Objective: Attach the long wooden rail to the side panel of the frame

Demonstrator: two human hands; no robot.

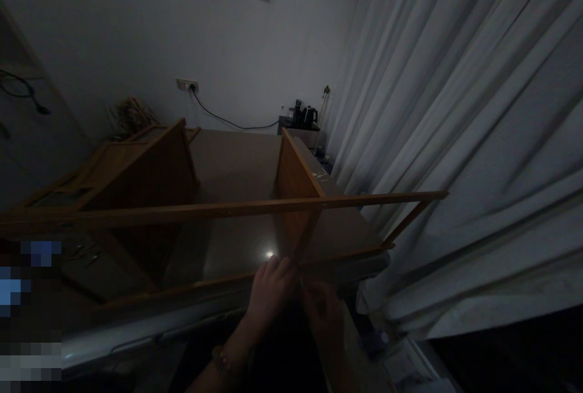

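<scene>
Wooden frame (255,207) lies across tabletop (237,159), white curtain (496,156) at right. My left hand (269,288) at lower rail (200,285), near foot of upright panel (298,171), fingers curled; cannot tell if pinching. My right hand (325,309) just beside, in shadow, fingers bent; cannot tell what they pinch.

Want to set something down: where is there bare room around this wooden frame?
Widest: the grey surface between the left panel and right panel. A narrower patch, with pale flecks, lies between the right panel and the curtain. The front is crowded: left hand and right hand close together.
</scene>
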